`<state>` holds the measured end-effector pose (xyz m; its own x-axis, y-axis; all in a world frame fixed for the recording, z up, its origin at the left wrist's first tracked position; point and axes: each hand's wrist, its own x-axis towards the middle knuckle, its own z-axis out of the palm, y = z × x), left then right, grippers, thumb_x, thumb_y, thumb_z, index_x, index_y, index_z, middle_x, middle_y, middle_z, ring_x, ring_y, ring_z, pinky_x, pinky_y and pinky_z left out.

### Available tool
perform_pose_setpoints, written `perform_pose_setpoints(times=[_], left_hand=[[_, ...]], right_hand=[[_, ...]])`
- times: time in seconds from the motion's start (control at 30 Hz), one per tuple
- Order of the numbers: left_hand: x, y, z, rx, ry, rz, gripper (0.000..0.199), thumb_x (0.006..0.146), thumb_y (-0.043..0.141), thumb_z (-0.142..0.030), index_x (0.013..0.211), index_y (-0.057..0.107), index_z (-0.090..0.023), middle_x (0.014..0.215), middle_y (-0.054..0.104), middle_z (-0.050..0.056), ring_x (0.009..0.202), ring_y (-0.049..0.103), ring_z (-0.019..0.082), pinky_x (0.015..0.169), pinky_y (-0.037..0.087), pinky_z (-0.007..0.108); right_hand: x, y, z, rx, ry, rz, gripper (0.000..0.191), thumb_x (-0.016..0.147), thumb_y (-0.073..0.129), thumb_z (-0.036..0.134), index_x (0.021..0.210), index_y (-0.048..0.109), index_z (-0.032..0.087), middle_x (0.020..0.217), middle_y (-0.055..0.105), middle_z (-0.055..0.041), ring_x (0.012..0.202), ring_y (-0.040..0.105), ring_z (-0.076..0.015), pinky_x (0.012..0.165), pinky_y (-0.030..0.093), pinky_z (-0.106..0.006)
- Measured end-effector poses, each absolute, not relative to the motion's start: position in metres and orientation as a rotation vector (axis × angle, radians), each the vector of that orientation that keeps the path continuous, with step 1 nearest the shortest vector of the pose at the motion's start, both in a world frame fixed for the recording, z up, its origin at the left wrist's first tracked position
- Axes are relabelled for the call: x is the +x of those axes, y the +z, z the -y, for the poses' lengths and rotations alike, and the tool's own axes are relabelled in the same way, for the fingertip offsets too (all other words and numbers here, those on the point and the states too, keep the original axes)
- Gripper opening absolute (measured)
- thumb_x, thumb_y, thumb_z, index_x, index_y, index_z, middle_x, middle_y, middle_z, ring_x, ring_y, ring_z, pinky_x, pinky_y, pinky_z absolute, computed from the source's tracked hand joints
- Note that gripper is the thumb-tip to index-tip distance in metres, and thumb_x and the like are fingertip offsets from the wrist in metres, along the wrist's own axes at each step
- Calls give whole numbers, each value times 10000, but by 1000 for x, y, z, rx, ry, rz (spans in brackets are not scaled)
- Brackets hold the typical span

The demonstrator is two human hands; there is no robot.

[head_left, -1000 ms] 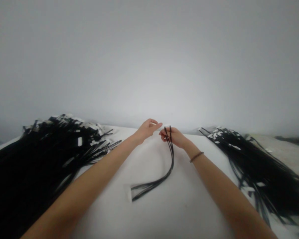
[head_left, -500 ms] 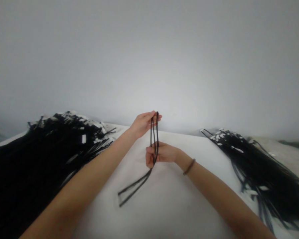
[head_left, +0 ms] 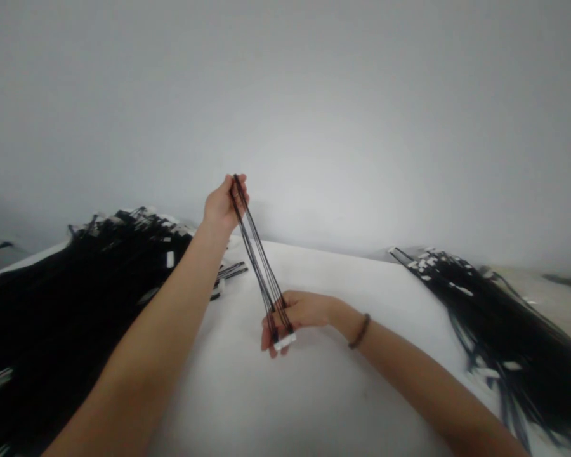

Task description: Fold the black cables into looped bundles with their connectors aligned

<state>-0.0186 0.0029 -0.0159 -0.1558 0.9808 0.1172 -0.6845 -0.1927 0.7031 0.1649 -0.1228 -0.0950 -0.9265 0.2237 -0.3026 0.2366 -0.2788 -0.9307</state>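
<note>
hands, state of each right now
Left hand: closed, holding the black wires at the top.
Right hand: holding their lower end, by the white connector.

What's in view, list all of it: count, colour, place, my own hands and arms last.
Held cable: one, black strands, stretched between the hands
Connector: one, white, at the cable's lower end
Left cable pile: uncountable, black with white ends, left
Right cable pile: uncountable, black with white ends, right
Table: one, white, below the hands
Wall: one, grey, behind
Bracelet: one, dark, right wrist
Left hand: one, bare, cable's upper end
Right hand: one, bare, connector end
Forearms: two, bare, from the lower edge
</note>
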Motion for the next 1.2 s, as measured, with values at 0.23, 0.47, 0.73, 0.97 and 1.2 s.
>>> perform_pose_setpoints(times=[0.23,0.47,0.73,0.97,1.2], left_hand=[[-12,-4,3,786,1726,-648,235,811,434,-303,748,579,-129,571,563,9,486,518,57,476,409,154],[-30,-2,0,659,1777,-565,244,833,395,-266,716,562,-132,570,564,-4,485,490,50,474,415,152],[-50,11,11,641,1786,-428,250,868,324,-245,712,498,-157,587,541,-30,559,464,33,563,412,136],[-52,15,17,656,1688,-707,272,809,307,-359,639,384,-161,553,456,20,547,475,110,547,409,264],[-50,6,8,678,1781,-960,319,804,262,-395,677,424,-151,513,445,17,454,451,117,463,381,248]], right_hand=[[163,-85,133,561,-2439,-1839,315,706,559,386,729,600,74,744,600,-73,681,571,-119,590,462,-216],[160,-101,124,439,-2631,-1669,364,723,543,413,870,565,80,772,589,-91,702,583,-159,587,479,-280],[162,-105,115,627,-2817,-1634,236,782,474,304,824,563,90,588,429,11,505,453,-69,424,368,-185],[161,-115,112,959,-2959,-1743,294,761,493,406,801,538,118,513,312,64,387,224,-16,360,150,-160],[165,-119,101,1418,-3026,-1976,303,680,582,399,874,434,219,579,459,55,386,256,-15,364,136,-148]])
